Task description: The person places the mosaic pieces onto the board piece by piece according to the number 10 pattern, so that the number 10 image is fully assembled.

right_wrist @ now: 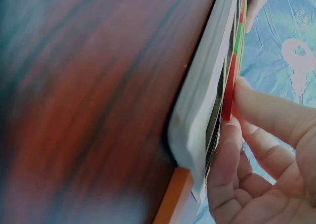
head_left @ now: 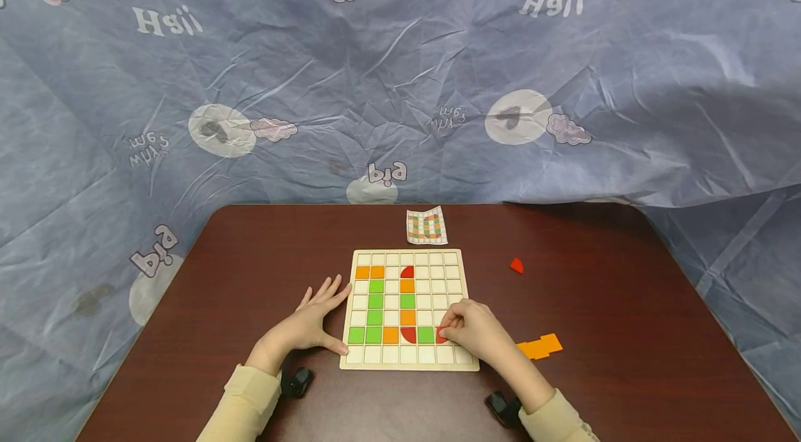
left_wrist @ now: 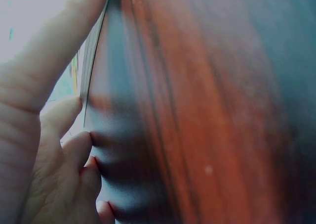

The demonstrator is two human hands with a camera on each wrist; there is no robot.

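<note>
A cream grid board lies on the table, with orange and green square tiles and red quarter-round tiles in some of its cells. My left hand has its fingers spread at the board's left edge, thumb near the lower corner. Thumb and fingertips of my right hand pinch a red tile over the second row from the bottom, right of a green tile. In the right wrist view that tile stands slightly proud of the board; the fingers cover part of it in the head view.
Behind the board lies a small printed card with a coloured grid pattern. One loose red quarter-round tile is on the table to the right. Some orange tiles lie close together beside the right forearm. A patterned blue cloth hangs behind the table.
</note>
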